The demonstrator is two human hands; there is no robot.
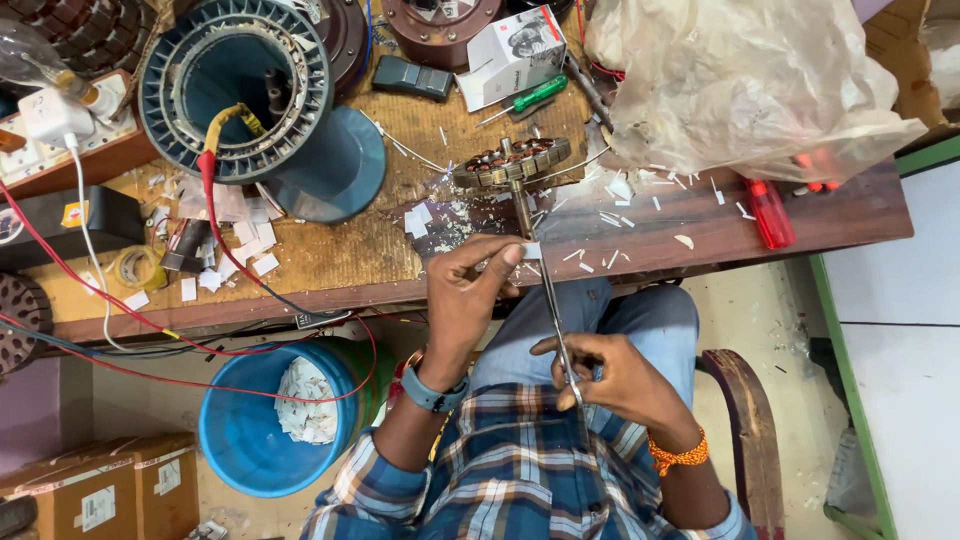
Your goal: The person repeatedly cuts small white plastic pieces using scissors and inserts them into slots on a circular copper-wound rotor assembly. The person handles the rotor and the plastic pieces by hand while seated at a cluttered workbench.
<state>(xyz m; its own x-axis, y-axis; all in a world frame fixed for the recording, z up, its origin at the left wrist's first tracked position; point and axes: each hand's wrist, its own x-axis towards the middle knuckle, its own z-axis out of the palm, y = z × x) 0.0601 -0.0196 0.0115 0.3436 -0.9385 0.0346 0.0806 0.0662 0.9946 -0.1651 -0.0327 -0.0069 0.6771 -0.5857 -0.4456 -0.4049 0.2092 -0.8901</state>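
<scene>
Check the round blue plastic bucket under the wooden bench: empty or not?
Not empty. The round blue plastic bucket holds a heap of white paper scraps against one side; the rest of its floor shows bare blue.

Wound stator [511,163] sits on bench [380,250] just ahead of left hand [462,295] w/ paper slip [531,250], scissors [558,320] in right hand [620,380] nearer the body, bucket [245,440] on floor left, below bench edge.

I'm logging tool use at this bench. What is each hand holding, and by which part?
The right hand holds scissors by the handle loops. The left hand pinches a small white paper strip at its edge, at the blade tips.
</scene>
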